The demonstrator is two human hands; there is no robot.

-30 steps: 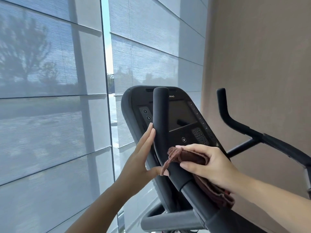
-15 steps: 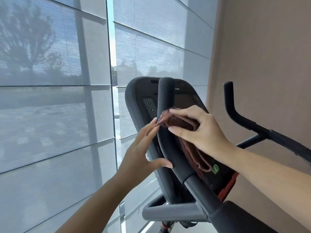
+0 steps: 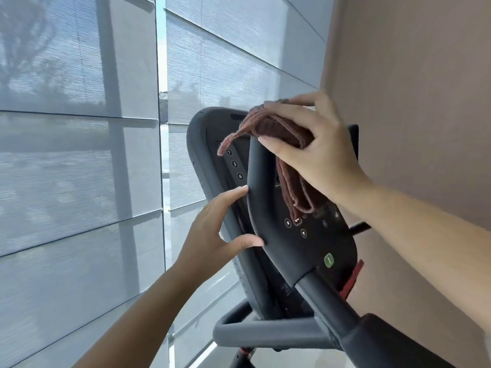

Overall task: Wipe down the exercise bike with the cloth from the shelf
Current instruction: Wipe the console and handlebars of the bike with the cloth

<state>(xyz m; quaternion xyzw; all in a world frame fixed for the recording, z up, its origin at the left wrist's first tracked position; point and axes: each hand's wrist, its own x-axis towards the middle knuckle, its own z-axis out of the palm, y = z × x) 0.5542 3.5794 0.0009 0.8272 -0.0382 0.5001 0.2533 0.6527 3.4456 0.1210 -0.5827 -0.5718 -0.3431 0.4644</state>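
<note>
Head view. Item: cloth, brown, soft and limp, judged light; it is bunched over the top of the handlebar grip of the exercise bike, pinched there by the right hand, one end hanging loose against the console below. The left hand is spread, fingertips touching the grip's left side, nothing held. Best held as a wad in the palm; loose ends are judged likely to snag.

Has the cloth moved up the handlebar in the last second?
Yes. The right hand has carried the cloth up the handlebar, from near its lower bend to the top end, level with the console's upper edge.
</note>
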